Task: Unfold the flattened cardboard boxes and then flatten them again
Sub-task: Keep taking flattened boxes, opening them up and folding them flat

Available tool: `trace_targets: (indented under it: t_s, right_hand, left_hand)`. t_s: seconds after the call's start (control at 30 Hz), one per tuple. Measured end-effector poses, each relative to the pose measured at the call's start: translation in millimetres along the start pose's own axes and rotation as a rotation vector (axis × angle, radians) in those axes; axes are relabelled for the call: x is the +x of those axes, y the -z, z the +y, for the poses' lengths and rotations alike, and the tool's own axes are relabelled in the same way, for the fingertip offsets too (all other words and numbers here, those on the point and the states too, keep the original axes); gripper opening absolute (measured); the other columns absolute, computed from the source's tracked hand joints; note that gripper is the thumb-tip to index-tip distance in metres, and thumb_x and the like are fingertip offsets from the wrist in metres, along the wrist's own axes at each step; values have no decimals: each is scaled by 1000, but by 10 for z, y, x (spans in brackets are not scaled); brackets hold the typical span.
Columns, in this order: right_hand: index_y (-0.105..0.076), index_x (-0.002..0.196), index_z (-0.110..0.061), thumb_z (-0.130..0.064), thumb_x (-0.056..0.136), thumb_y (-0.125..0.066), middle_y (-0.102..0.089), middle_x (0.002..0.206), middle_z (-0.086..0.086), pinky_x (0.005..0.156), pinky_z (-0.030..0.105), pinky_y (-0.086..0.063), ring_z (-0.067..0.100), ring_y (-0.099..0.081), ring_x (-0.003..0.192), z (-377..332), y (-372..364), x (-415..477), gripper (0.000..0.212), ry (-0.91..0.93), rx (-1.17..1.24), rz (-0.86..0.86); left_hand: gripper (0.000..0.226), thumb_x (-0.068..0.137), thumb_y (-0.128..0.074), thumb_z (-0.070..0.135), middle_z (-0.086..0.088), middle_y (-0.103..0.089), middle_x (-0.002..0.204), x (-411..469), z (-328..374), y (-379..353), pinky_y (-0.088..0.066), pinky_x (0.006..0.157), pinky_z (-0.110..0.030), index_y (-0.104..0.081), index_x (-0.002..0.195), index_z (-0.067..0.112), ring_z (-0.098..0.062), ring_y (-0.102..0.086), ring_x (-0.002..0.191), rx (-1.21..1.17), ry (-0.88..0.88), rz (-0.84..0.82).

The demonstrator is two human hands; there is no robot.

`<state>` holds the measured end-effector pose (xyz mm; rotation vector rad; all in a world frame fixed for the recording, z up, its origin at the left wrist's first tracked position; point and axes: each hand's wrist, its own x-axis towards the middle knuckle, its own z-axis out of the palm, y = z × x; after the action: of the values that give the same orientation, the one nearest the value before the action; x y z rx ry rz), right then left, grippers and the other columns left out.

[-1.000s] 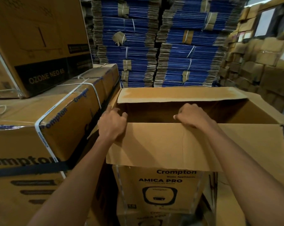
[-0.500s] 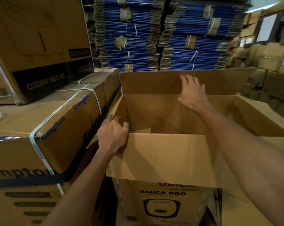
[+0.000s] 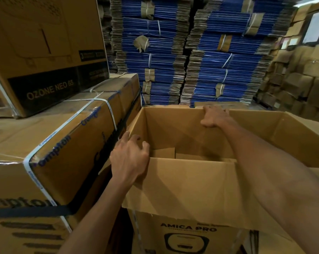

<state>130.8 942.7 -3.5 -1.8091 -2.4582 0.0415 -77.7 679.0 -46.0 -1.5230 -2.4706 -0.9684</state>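
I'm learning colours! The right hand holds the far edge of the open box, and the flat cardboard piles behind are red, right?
Not red: the head view shows the piles are blue. The right hand does hold the far edge of the open box.

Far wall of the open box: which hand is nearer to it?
Right. The right hand grips the far wall at its top edge; the left hand sits at the near-left corner.

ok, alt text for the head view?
A person's right hand grips the far rim of an open cardboard box, left hand at its near-left corner. Strapped cartons stand left; bundles of flat blue cardboard are stacked behind.
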Motion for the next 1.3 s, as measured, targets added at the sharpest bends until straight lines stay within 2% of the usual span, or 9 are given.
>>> trace_targets:
  t_s: [0.1, 0.4, 0.57, 0.77, 0.9, 1.07, 1.17, 1.23, 1.3]
  right_hand:
    - [-16, 160, -26, -27, 81, -74, -23, 165, 8, 121, 60, -13, 30, -15, 153, 36, 89, -37, 97, 42, 4, -57]
    - [-25, 159, -25, -30, 90, -73, -31, 163, 8, 116, 52, -35, 31, -34, 146, 128, 90, -753, 84, 98, 297, -27]
    - [-61, 134, -22, -26, 96, -66, -63, 132, 3, 102, 40, -49, 18, -58, 118, 126, 227, -1511, 38, 162, 425, 54]
    - [-69, 108, -26, -29, 102, -55, -69, 94, -7, 77, 29, -54, 7, -62, 81, 345, 12, -2399, 16, 90, 343, 365]
    - [-71, 115, -16, -30, 104, -50, -72, 116, 2, 108, 40, -34, 18, -61, 112, 692, -412, -2730, 27, 109, 293, 711]
    - [-45, 150, -18, -36, 106, -38, -36, 161, 5, 124, 43, -8, 22, -27, 151, 1126, -789, -3045, 48, -14, 291, 796]
    - [-37, 154, -24, -40, 107, -38, -27, 165, 2, 123, 50, -13, 21, -21, 152, 1417, -932, -3245, 50, -183, 548, 841]
    - [-38, 152, -29, -46, 107, -37, -31, 163, 0, 118, 53, -29, 22, -31, 147, 1593, -1002, -3348, 48, -296, 798, 874]
    - [-43, 150, -32, -49, 107, -36, -42, 156, 0, 110, 48, -41, 20, -44, 138, 1756, -1078, -3417, 47, -406, 1027, 897]
  left_hand:
    - [52, 97, -39, 54, -9, -43, 157, -2, 4, 2, -42, 108, -56, -63, 131, 24, -32, -49, 135, 20, 0, -3]
    - [51, 95, -36, 55, -10, -53, 143, -1, -40, -16, -50, 96, -55, -68, 118, 23, -33, -58, 119, 12, -32, 20]
    - [57, 94, -30, 56, -11, -54, 141, -43, -22, 7, -46, 100, -57, -68, 118, 21, -35, -56, 121, 39, -40, 24]
    - [38, 107, -42, 36, -14, -44, 150, -234, -19, -11, -31, 109, -57, -65, 124, 12, -39, -37, 135, -83, -85, 166]
    - [43, 105, -38, 46, -6, -26, 158, -525, -116, -132, -30, 115, -58, -51, 138, 21, -32, -28, 144, -348, -135, 195]
    - [60, 103, -49, 44, -1, -27, 160, -931, -377, -220, -29, 113, -38, -33, 155, 18, -20, -29, 145, -627, -106, 260]
    - [47, 107, -46, 38, -5, -42, 151, -1081, -568, -349, -39, 109, -39, -43, 150, 21, -22, -42, 138, -878, 187, 342]
    - [41, 109, -41, 33, -3, -51, 143, -1137, -615, -436, -45, 101, -40, -48, 148, 21, -23, -50, 130, -1039, 422, 191]
    - [37, 108, -46, 29, -3, -59, 133, -1172, -700, -554, -50, 94, -41, -52, 144, 21, -23, -58, 118, -1088, 468, 4]
